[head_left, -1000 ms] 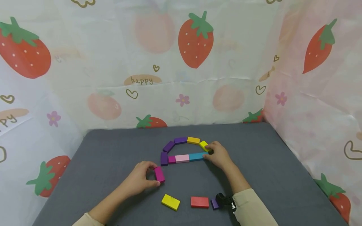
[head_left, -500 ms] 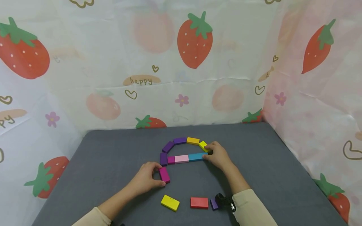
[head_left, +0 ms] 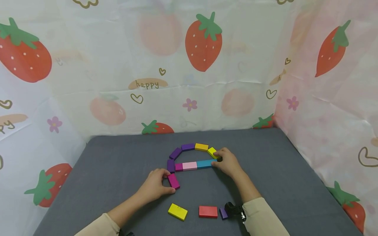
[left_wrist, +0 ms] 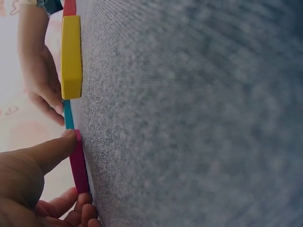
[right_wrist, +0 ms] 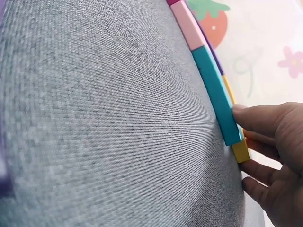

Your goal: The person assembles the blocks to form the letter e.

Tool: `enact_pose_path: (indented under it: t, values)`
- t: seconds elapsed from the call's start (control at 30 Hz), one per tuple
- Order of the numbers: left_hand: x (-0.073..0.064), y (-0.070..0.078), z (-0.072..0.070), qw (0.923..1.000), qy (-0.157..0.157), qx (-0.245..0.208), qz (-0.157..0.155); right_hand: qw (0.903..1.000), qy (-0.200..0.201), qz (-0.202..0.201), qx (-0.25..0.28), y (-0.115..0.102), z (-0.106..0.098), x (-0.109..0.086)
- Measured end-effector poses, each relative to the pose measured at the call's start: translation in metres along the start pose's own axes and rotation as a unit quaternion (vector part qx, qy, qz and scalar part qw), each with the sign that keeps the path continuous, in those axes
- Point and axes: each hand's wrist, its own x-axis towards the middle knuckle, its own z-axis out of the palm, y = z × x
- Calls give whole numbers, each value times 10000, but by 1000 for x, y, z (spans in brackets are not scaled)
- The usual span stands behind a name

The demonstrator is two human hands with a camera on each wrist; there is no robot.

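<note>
Probably light and stiff, the magenta block suits its end-to-end pinch by the left hand; the right hand touches the blue block, grip unclear.

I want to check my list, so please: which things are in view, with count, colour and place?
Arc blocks: 5, three purple, one amber, one yellow, behind row
Blue block: 1, blue, right end of row
Row blocks: 2, magenta and pink, left of it
Yellow end: 1, yellow, past blue block; separate or not, unclear
Loose blocks: 3, yellow, red, purple, in front
Pinched block: 1, magenta, in left hand
Table: 1, grey, beneath
Strawberry backdrop: 1, white-pink, behind and beside
Wrist devices: 2, black, both wrists
Sleeves: 2, beige, at forearms
Left hand: 1, bare, pinching
Right hand: 1, bare, at blue block
</note>
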Motion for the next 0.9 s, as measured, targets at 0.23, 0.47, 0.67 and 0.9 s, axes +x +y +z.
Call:
enact_pose_path:
  t: [0.23,0.47,0.67,0.9]
  values:
    - [1,4,2,10000,72,29,-46,10000,-4,37,21,-1,-1,0]
    - [0,6,5,9998,104,123,-154,10000,-15,-9,57,0,0,0]
    - [1,6,7,9995,105,135,-260,10000,7,-18,79,0,0,0]
    - [2,7,7,9994,101,190,-282,10000,14,-34,84,1,0,0]
